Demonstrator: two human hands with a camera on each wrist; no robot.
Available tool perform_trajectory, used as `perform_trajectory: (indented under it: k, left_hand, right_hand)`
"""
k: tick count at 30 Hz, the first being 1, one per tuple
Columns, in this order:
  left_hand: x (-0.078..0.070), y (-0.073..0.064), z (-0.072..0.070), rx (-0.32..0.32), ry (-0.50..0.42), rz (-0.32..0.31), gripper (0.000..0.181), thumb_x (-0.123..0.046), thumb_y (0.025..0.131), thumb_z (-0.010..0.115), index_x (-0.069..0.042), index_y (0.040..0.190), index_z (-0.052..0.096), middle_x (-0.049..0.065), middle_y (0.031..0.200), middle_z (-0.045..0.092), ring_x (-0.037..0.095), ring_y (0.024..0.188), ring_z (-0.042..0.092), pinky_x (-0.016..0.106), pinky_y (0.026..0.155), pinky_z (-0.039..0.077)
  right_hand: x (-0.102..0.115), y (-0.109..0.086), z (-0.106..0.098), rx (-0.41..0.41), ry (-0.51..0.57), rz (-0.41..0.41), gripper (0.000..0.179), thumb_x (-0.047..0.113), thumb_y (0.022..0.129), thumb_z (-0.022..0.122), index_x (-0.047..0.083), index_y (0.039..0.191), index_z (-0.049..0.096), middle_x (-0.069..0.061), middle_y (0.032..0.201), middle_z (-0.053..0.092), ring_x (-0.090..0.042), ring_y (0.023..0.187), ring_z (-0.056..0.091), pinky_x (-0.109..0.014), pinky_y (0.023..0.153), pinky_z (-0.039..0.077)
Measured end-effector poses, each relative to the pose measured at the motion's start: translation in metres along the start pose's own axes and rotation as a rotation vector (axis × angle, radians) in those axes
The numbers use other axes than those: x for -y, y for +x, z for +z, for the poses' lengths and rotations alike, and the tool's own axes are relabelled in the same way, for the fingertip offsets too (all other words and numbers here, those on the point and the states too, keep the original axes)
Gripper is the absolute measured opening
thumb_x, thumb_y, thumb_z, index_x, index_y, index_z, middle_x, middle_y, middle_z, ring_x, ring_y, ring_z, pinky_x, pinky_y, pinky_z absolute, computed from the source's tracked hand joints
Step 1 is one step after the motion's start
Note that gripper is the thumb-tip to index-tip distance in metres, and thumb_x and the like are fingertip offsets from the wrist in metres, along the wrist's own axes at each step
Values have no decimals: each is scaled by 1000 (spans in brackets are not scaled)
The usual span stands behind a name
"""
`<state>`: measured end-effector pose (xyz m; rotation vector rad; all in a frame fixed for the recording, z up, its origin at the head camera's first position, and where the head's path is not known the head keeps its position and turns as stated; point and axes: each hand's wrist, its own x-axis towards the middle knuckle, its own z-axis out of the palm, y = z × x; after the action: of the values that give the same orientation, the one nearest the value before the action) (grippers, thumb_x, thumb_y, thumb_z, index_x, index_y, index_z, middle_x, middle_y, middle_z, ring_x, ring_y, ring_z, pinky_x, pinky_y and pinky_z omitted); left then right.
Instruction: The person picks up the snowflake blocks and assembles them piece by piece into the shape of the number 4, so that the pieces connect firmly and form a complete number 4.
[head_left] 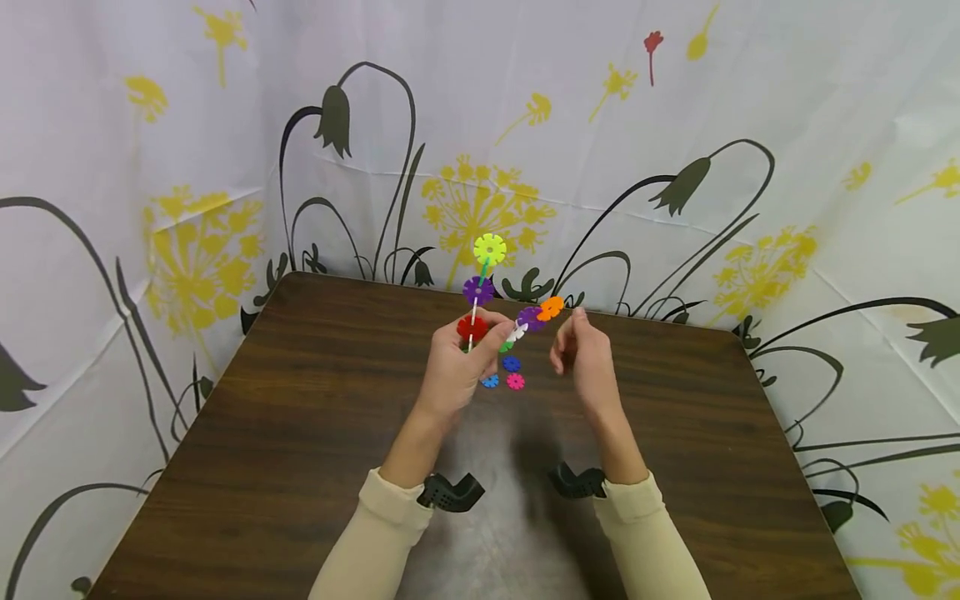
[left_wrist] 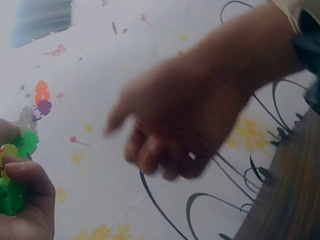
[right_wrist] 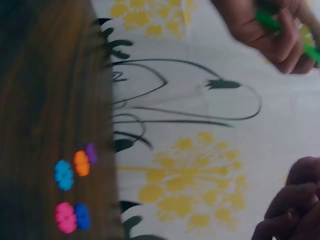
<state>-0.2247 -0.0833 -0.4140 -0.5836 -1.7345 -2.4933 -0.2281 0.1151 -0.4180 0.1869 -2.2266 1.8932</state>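
Observation:
My left hand (head_left: 457, 367) holds a built chain of notched plastic discs, pinched between thumb and fingers. One branch rises with a red disc (head_left: 472, 328), a purple disc (head_left: 477, 290) and a yellow-green disc (head_left: 491, 249) at the top. Another branch leans right through a white disc (head_left: 518, 331) to an orange disc (head_left: 552, 308) at its tip. Green and yellow discs (left_wrist: 29, 142) show by the left fingers in the left wrist view. My right hand (head_left: 587, 358) hovers just right of the orange tip, fingers loosely bent, nothing seen in it; it is blurred in the left wrist view.
Loose discs lie on the dark wooden table (head_left: 300, 433) beyond the hands: a pink disc (head_left: 515, 382), a blue disc (head_left: 512, 364) and a light blue disc (head_left: 490, 382). The right wrist view adds a loose orange disc (right_wrist: 82, 163). A flower-print curtain (head_left: 600, 108) hangs behind the table.

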Motion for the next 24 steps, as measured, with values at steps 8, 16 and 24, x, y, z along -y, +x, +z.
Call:
perform_trajectory:
  k: [8,16,24]
  left_hand:
    - [-2,0,-7,5,-32,7,8,-15,105,70,-8,108,73,-4,65,46,12,53,37,22,49,34]
    - [-6,1,-10,-24,-46,47,5,-8,105,69,-10,106,74,-3,67,49,12,54,37,21,50,34]
    - [-8,0,-14,-41,-62,73,3,-8,105,69,-8,106,71,-3,72,53,11,54,38,22,51,35]
  right_hand:
    - [-71,12,6,202,-365,190,29,31,109,63,3,109,67,-18,85,66,-24,75,59,-31,66,48]
    - [-146,17,11,278,-658,356,47,49,97,78,12,124,66,-7,96,73,-23,79,64,-37,67,50]
    - [-153,22,19,311,-702,409,39,40,96,81,11,116,63,-6,92,69,-22,76,62,-40,66,48]
